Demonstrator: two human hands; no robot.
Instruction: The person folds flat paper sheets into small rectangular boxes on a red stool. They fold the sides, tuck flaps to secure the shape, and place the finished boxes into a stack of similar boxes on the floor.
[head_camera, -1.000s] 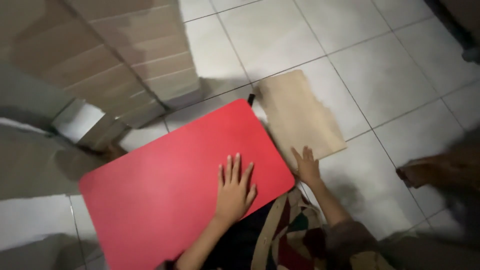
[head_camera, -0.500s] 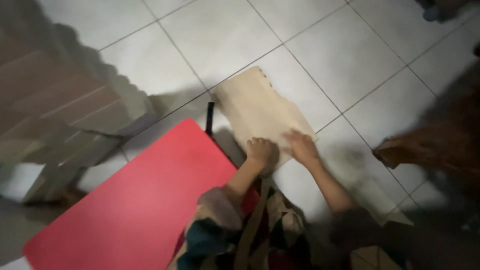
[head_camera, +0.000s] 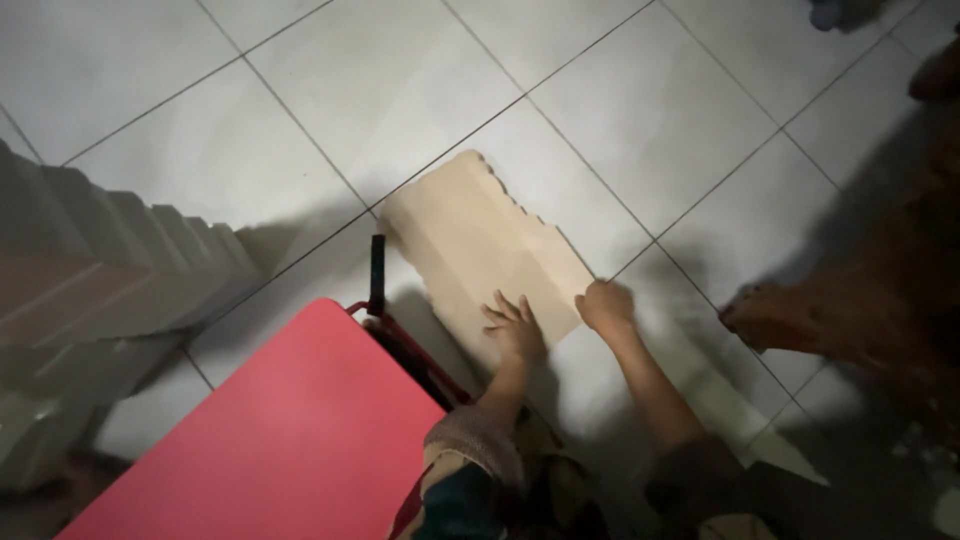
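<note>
One red table (head_camera: 270, 440) sits to the left of my hands, its black leg (head_camera: 377, 274) jutting up. One cardboard sheet (head_camera: 480, 250) lies flat on the tiled floor (head_camera: 300, 90). My left hand (head_camera: 515, 328) presses on it, fingers spread; my right hand (head_camera: 605, 305) curls over its near edge, just beside.

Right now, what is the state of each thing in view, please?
Cardboard sheet: flat on the tiled floor, jagged right edge.
Left hand: open, fingers spread, pressed on the sheet.
Right hand: closed, at the sheet's near corner.
Red table: standing, top bare.
</note>
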